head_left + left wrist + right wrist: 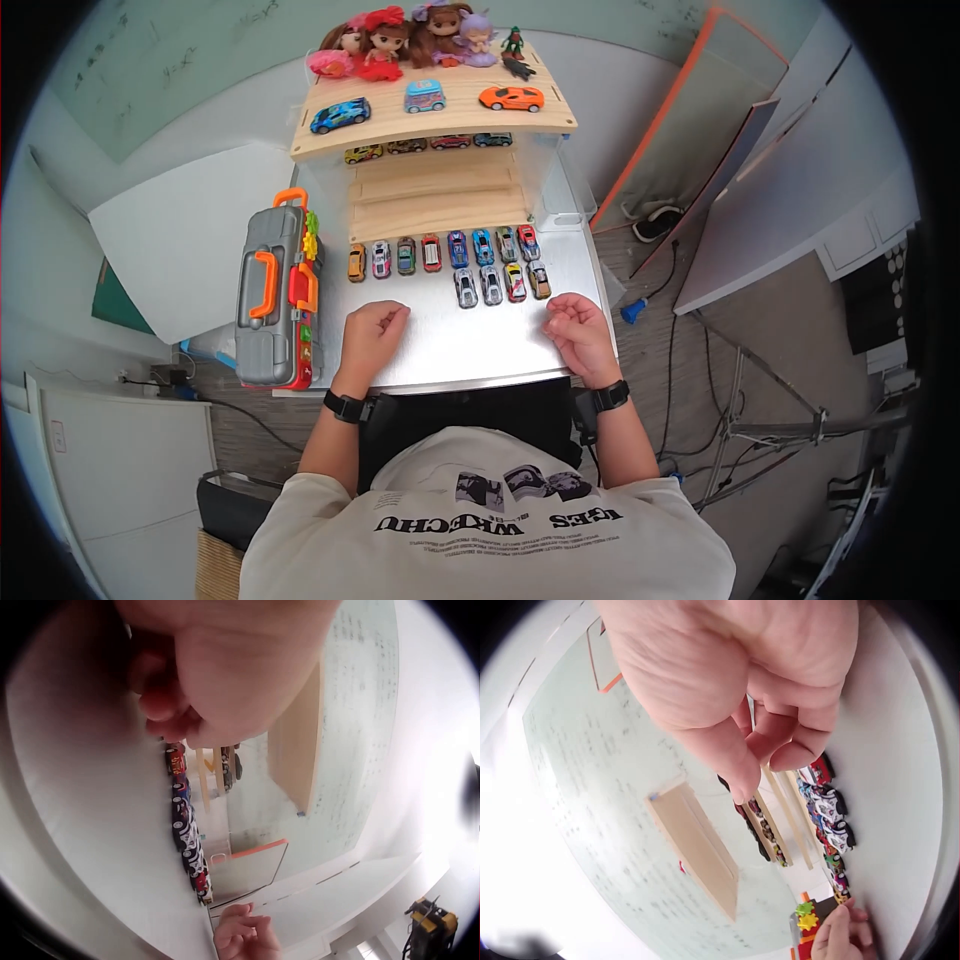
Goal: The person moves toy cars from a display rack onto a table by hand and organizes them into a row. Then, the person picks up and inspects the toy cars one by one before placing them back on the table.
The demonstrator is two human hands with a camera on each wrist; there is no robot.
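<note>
My left hand (372,338) rests at the front left of the silver table with its fingers loosely curled and nothing in them. At the front right, my right hand (580,338) is likewise half curled and holds nothing, as the right wrist view also shows. Ahead of the hands, toy cars stand in two rows. The back row runs from an orange car (357,263) to a red and blue car (529,242). Nearest my right hand are a brown car (539,280), a yellow and red car (515,283) and two silver cars, one of them (466,287) at the row's left end.
Behind the cars stands a wooden stepped shelf (440,190) with several cars on an inner step. Its top board (380,125) bears a blue car (340,116), a small van (425,96), an orange sports car (511,98) and dolls (385,45). A grey toolbox (270,345) stands left.
</note>
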